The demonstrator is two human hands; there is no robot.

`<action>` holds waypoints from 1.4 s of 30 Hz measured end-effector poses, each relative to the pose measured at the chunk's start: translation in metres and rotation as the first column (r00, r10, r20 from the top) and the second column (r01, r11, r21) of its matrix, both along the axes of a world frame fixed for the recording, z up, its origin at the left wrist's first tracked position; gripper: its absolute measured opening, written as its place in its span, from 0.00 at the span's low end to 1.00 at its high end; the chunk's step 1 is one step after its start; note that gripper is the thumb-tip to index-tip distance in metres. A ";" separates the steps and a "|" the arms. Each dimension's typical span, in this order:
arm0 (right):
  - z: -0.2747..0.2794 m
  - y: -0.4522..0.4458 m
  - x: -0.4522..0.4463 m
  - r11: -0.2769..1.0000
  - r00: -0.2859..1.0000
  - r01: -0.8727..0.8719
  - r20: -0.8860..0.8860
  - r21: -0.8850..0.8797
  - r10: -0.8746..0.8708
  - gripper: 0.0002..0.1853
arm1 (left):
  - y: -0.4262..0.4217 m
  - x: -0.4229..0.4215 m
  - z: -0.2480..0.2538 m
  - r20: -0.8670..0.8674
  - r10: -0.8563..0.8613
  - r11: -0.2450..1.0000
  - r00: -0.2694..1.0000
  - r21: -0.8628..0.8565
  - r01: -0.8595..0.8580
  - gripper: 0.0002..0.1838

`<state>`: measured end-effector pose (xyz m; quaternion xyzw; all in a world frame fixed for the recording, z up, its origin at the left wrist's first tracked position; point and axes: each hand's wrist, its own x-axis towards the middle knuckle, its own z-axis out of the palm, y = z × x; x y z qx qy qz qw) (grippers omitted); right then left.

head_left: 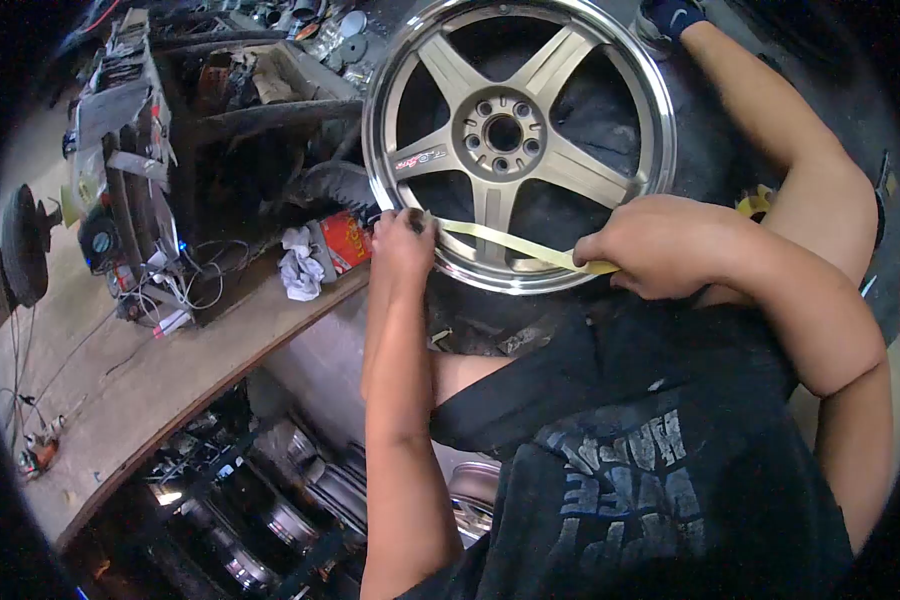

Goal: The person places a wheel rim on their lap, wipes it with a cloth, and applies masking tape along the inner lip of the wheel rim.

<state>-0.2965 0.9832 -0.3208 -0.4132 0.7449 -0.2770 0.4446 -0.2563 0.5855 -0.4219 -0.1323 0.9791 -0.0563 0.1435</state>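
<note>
Left hand [404,243] and right hand [665,245] held a yellow strip [515,243] taut by a wheel's near edge

The strip, thin and tape-like, ran nearly straight between the hands, passing over the near spoke of the gold, five-spoked wheel [495,185]. Whether it touched the metal could not be told.

The wheel stood at the far middle of the scene, its face toward the camera. The hands were well apart: thumb and fingers of the right closed on the strip; the left sat at the rim's near left edge, by the strip's other end, its exact grip hidden.

Good handling here, by judgement, called for light, even tension: a firmly anchored left end, and a right hand that kept the strip flat, untwisted and unstretched.

Farther out, the person's bent leg [835,195] rose on the right. On the left, a worktop [90,440] carried a red box [345,242], crumpled white paper [302,265] and white cables [200,290]. Metal rims [288,522] showed below its near edge.
</note>
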 end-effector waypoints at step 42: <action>0.003 -0.002 0.002 0.987 0.987 -0.155 0.040 0.043 0.154 0.16 | -0.059 -0.029 0.000 -0.135 0.072 0.968 0.988 0.249 -0.037 0.19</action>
